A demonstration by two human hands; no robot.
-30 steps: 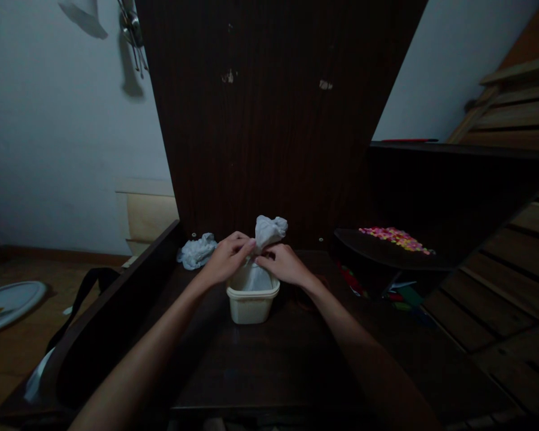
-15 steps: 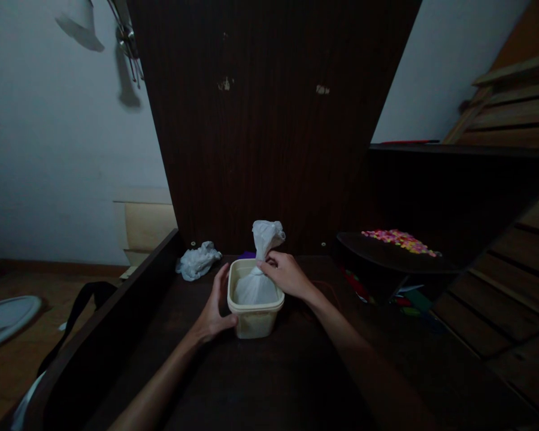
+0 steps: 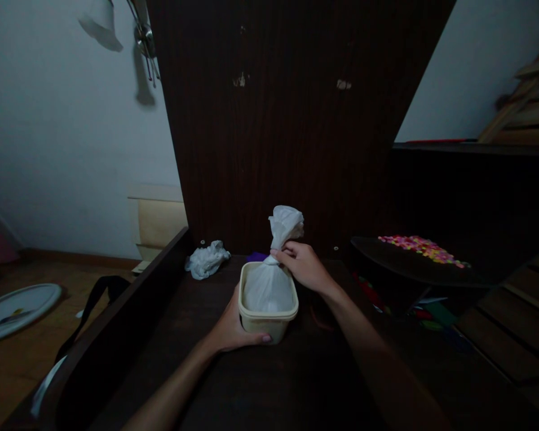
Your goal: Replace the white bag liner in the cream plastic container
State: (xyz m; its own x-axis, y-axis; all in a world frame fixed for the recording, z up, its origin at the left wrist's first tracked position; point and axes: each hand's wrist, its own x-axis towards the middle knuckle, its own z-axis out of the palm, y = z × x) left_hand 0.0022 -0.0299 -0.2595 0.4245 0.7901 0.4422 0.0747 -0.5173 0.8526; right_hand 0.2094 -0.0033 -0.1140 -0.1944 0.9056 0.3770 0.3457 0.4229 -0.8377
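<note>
Right fingers (image 3: 285, 258) pinching white bag (image 3: 268, 290) (neck gathered), in cream tub (image 3: 276, 326)

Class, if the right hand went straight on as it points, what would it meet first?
The right hand would first meet the white plastic bag's twisted neck, which it touches; beyond, perhaps the dark brown wooden panel, depth being unclear.

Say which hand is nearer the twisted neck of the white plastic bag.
Right. The right hand pinches the twisted neck; the left hand is below and left of it, around the side of the cream tub.
</note>
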